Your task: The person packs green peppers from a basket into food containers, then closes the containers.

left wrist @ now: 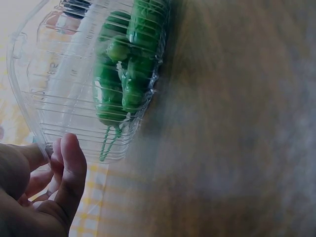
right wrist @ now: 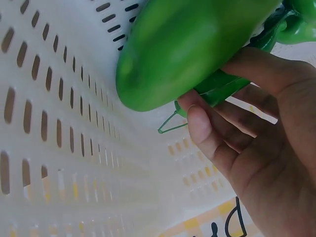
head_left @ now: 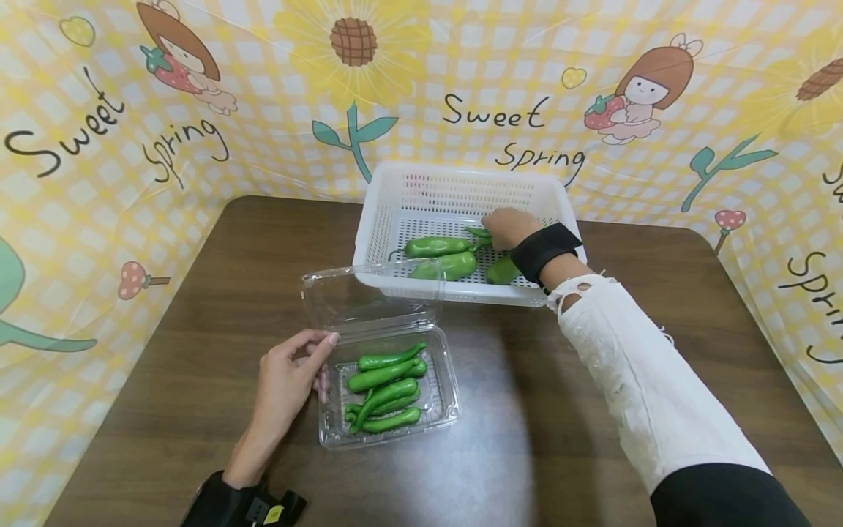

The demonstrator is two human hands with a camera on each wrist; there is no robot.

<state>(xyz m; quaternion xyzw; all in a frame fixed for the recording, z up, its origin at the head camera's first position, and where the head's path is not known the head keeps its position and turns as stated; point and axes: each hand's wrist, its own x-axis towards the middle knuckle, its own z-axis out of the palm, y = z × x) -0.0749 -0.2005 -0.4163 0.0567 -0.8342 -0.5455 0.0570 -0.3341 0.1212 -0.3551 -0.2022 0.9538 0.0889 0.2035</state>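
My left hand (head_left: 286, 377) pinches the left rim of a clear plastic clamshell box (head_left: 451, 369), near its hinge. Several slim green chili peppers (head_left: 382, 376) lie side by side in the box, whose transparent lid (head_left: 369, 298) stands raised and overlaps the basket's front. Inside the white slotted basket (head_left: 474, 291), my right hand (head_left: 510, 228) grips a slim green chili pepper (right wrist: 224, 89) with a thin string loop at its end, between thumb and fingers. Fatter green peppers (head_left: 454, 267) lie on the basket floor; one large green pepper (right wrist: 173, 54) is right beside the fingertips.
The brown table (head_left: 217, 307) carries both containers, the basket behind the box. A yellow checked cloth (head_left: 250, 146) with printed flowers and lettering rises around the table's back and sides. The basket's slotted wall (right wrist: 54, 98) rises close to the right hand.
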